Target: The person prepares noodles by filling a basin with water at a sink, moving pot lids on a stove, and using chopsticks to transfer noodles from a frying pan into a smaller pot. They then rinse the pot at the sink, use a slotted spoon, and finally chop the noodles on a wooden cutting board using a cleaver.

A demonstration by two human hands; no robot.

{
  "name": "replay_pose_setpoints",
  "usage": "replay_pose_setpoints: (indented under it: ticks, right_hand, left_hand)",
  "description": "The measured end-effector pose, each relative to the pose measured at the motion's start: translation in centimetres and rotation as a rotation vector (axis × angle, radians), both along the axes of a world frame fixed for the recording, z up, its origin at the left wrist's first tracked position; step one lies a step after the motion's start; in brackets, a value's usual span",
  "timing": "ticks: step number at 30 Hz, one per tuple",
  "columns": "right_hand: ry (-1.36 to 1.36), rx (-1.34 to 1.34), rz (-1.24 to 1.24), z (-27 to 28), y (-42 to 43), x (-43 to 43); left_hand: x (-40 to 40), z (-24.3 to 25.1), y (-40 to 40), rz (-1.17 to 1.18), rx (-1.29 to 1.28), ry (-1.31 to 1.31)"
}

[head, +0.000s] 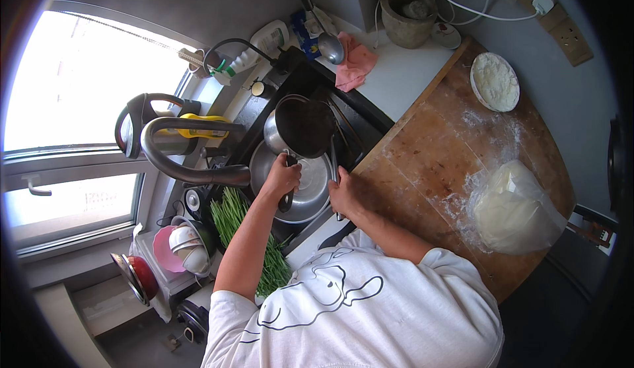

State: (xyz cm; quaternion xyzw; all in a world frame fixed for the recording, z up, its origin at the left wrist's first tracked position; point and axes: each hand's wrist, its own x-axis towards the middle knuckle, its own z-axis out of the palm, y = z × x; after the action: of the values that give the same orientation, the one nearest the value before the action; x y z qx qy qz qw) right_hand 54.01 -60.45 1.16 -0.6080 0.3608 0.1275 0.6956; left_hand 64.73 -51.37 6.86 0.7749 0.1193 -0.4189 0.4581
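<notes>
My left hand [285, 176] grips the black handle of a metal saucepan [307, 125]. The pan is tilted on its side, with its dark inside facing right. Beneath it a wide stainless steel basin [309, 185] stands in the black sink [369, 113]. My right hand [344, 192] is closed around the metal handle of a long utensil [334, 157]; its far end meets the pan's rim and its head cannot be made out. To the left of the basin arches a grey faucet [198, 174], its spout end close to the basin's rim. A bundle of green chives [272, 264] lies beside my left forearm.
On the floury wooden board [421, 155] to the right sit dough in a plastic bag [515, 214] and a bowl of flour [495, 82]. A pink cloth [355, 63], a ladle [331, 48] and a stone mortar [406, 21] are behind. Stacked bowls [190, 251] stand left.
</notes>
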Motion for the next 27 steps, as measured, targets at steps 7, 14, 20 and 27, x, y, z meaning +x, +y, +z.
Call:
replay_pose_setpoints:
  ticks: [7, 14, 20, 27]
  right_hand:
    - [0.044, 0.033, 0.033, 1.7, -0.7, 0.1]
    - [0.053, 0.038, 0.044, 1.4, -0.7, 0.0]
    - [0.053, 0.050, 0.023, 1.8, -0.8, 0.1]
    - [-0.032, -0.037, -0.004, 0.4, -0.4, -0.1]
  left_hand:
    - [0.0, 0.0, 0.0, -0.019, 0.008, -0.008]
    - [-0.1, 0.1, -0.3, -0.019, 0.031, -0.001]
    - [0.0, -0.2, -0.3, -0.005, 0.012, -0.005]
    - [0.0, -0.5, -0.2, -0.007, -0.003, -0.006]
